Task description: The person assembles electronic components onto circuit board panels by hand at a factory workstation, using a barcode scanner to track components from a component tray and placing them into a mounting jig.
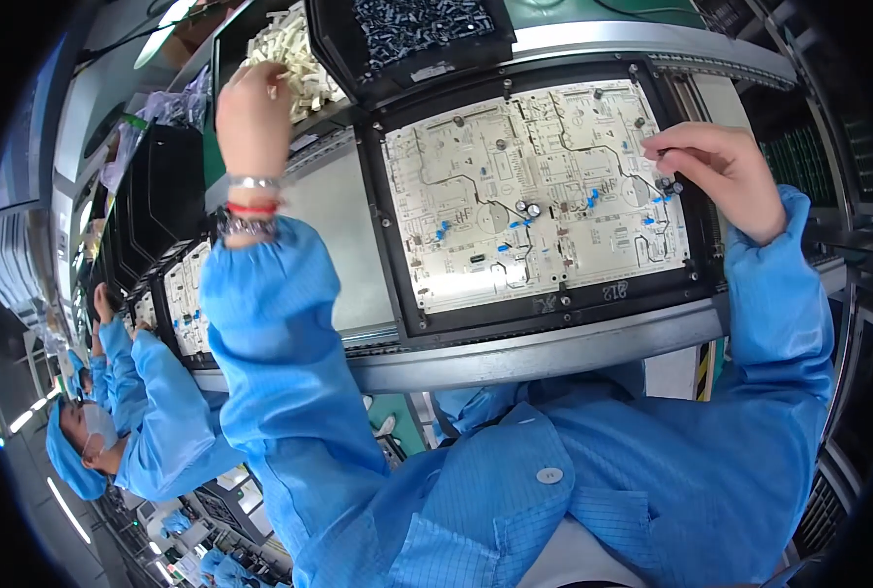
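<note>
Pinched between thumb and fingertips, the right hand point(716, 167) has a few small dark cylindrical components point(668, 183) in its grip, held just over the right edge of the white circuit board point(534, 191). Its fingers are curled in close, with the parts showing only at the tips.

That board lies flat in a black carrier frame point(397, 245) on the grey conveyor rail point(515, 358) in front of the person. Small blue components point(590, 200) and a couple of dark round capacitors point(527, 208) already stand on it, mostly across its middle and right half.

Up and to the left, the left hand point(252, 113) reaches into a bin of white plastic connectors point(294, 54). Its fingers are bent down among the pieces, and whether they have closed on one cannot be told from this view. Bracelets point(250, 206) ring that wrist above the blue sleeve point(280, 333).

Beside the white parts sits a black tray of dark components point(417, 24), just behind the board's top edge.

Further along the line on the left, another board in its frame point(190, 309) waits, and a co-worker in blue coat and cap point(133, 421) bends over the line there.
</note>
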Motion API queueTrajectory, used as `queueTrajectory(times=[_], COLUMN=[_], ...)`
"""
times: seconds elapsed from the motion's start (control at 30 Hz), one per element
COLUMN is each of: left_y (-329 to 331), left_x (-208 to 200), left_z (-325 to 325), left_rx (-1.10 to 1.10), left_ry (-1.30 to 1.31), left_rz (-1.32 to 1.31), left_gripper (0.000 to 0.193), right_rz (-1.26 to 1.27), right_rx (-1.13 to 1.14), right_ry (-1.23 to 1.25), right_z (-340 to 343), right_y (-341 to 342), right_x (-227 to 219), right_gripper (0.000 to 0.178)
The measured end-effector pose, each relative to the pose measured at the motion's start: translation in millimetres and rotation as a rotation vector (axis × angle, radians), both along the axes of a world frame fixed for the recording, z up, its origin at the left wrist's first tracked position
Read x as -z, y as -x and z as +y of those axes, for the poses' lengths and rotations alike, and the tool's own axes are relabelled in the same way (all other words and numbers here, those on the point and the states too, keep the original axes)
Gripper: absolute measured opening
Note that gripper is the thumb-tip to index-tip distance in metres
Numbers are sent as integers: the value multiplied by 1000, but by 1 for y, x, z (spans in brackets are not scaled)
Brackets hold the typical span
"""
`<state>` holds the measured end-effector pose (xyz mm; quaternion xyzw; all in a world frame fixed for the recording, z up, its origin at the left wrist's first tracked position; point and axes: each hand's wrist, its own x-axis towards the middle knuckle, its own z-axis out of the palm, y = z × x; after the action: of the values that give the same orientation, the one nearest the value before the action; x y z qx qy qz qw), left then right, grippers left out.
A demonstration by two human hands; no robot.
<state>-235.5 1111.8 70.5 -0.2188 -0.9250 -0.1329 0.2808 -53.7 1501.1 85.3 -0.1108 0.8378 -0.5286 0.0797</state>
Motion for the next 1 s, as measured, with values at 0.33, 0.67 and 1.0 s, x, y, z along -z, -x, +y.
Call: queueTrajectory(times=[0.33, 0.67, 1.0], left_y=[24, -10, -72], left_x=[23, 11, -12], left_z=[-28, -16, 31], left_rx=[-39, 202, 544], left_ry=[143, -975, -1172], left_rz=[-15, -623, -1102], left_gripper=[14, 8, 31], right_rz=[379, 437, 503], right_rx=[-226, -325, -338], right_ry=[-319, -423, -420], right_z=[-7, -14, -15], right_y=[-3, -15, -15], right_x=[32, 49, 55], right_gripper=[14, 12, 11])
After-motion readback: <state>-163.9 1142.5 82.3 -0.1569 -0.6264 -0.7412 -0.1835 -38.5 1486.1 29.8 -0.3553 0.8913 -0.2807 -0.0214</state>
